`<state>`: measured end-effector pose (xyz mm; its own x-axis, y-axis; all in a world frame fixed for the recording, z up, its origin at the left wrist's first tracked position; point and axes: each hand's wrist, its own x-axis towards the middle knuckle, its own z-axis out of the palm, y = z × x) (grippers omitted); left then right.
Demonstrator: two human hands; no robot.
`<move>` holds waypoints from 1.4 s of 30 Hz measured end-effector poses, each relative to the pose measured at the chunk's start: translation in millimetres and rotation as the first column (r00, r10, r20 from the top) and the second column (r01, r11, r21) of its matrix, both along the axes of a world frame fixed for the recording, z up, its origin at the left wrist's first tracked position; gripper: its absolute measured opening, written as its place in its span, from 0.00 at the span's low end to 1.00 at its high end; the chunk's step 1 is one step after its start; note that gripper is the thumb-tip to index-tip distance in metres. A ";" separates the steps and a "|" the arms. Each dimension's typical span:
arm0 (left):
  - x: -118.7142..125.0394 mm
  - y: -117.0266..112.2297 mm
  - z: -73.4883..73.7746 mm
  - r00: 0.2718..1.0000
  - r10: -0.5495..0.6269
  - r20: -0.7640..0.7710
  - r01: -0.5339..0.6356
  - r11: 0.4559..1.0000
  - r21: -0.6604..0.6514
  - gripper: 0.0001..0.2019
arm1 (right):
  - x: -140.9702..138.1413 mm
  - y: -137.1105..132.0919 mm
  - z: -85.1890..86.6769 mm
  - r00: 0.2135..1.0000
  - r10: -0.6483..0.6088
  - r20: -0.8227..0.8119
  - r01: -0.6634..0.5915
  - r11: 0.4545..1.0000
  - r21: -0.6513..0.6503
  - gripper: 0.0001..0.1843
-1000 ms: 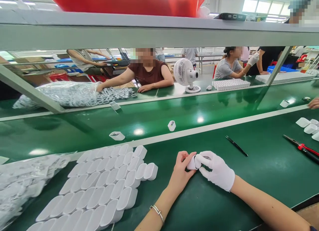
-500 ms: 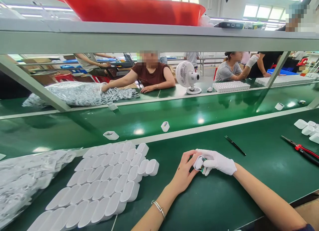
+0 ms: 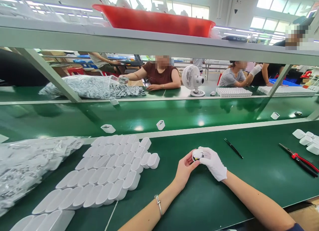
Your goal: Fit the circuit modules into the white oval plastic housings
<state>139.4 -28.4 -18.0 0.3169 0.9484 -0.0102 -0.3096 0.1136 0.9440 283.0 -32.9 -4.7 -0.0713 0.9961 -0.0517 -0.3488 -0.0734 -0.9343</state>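
Observation:
A small white plastic casing (image 3: 198, 154) is held between both my hands above the green bench (image 3: 224, 191). Its open end faces up and shows dark and green parts inside. My bare left hand (image 3: 184, 168), a bracelet on its wrist, pinches the casing from the left. From the right, my white-gloved right hand (image 3: 213, 163) grips it with fingers closed over the top. Rows of several identical white casings (image 3: 109, 178) lie flat to the left of my hands.
A clear bag of white parts (image 3: 27, 168) lies far left. Black tweezers (image 3: 233, 148) and red-handled pliers (image 3: 299, 159) rest to the right, near loose casings (image 3: 305, 138). Single casings (image 3: 160, 124) ride the conveyor (image 3: 174, 115). Across it sit other workers and a fan (image 3: 193, 80).
Both hands turned the casing so its open end now faces up. The view tilted upward, showing more of the red tub on the shelf. The casings on the conveyor drifted left.

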 end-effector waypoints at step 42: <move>1.4 1.1 6.8 0.983 0.083 -0.162 -0.068 0.993 0.099 0.18 | -1.3 -8.5 20.0 0.973 0.011 0.229 0.010 0.996 -0.088 0.20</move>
<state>140.9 -27.4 -11.3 0.2458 0.9688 0.0327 -0.1521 0.0052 0.9884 281.7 -41.4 15.3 -0.0481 0.9869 -0.1542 -0.1264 -0.1591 -0.9791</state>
